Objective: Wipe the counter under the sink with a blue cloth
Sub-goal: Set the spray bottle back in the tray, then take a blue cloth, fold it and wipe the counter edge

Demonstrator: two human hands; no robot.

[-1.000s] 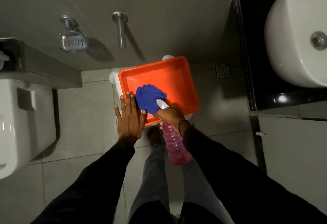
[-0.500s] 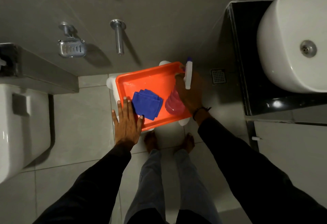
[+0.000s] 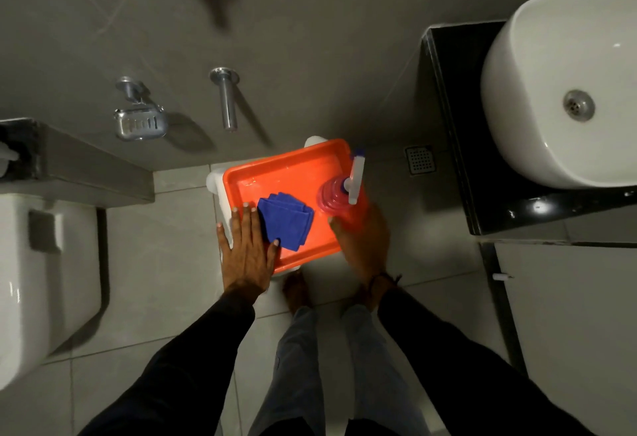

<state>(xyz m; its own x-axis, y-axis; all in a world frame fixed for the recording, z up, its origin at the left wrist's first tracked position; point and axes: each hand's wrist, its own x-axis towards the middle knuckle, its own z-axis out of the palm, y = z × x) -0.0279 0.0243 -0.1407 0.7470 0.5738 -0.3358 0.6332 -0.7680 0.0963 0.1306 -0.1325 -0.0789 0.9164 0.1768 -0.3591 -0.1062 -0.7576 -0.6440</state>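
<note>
1. Nearest, two black sleeves (image 3: 193, 359) reach forward over grey trousers (image 3: 296, 373) and bare feet (image 3: 297, 289) standing on the pale tiled floor (image 3: 155, 263).
2. The left hand (image 3: 246, 251) lies flat, palm down, on the near left corner of the orange tray (image 3: 289, 168), its fingers (image 3: 237, 225) straight and only slightly spread, holding nothing.
3. Just right of those fingers, touching the index finger and the thumb tip, the folded blue cloth (image 3: 286, 220) lies inside the tray, toward its near left part.
4. The right hand (image 3: 363, 246) is at the tray's near right corner, blurred, fingers loosely apart and gripping nothing; its thumb tip sits close beside the base of the pink spray bottle (image 3: 332, 199), though whether they touch I cannot tell.
5. The bottle stands upright in the tray just beyond the right fingers, its white trigger head (image 3: 355, 175) pointing away toward the wall.
6. The tray rests on a white stool (image 3: 215, 182), whose edges show beyond the left fingertips.
7. Right of the right hand, well apart, the black counter (image 3: 448, 118) carries the white basin (image 3: 537, 66) with its metal drain (image 3: 579, 105); a white cabinet door (image 3: 565, 315) sits nearer below it.
8. A floor drain grate (image 3: 420, 159) lies between tray and counter.
9. Left of the left hand stands a white toilet (image 3: 38, 263).
10. Farthest, on the grey wall (image 3: 310, 39), are a chrome soap dish (image 3: 139, 122) and a chrome spout (image 3: 227, 99).
</note>
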